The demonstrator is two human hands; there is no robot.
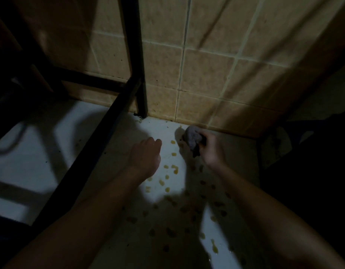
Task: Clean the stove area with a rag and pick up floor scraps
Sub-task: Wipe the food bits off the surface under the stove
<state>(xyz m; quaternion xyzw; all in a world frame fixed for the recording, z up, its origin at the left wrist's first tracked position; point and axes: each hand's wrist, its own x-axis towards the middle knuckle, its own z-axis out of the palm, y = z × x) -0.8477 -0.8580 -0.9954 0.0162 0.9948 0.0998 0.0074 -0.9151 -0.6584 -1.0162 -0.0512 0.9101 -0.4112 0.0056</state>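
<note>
I have the right hand (pixel 213 150) stretched forward and low, fingers curled round a bunched dark rag (pixel 193 139) that sits on the floor (pixel 41 152) just at the foot of the tiled wall (pixel 206 74). My left hand (pixel 146 152) reaches out beside it, back facing up and fingers bent down out of sight, so I cannot tell whether it holds anything. Between and below both forearms, yellow scraps (pixel 174 168) lie scattered over the white floor. To the left, a black metal frame (pixel 136 55) stands against the wall.
</note>
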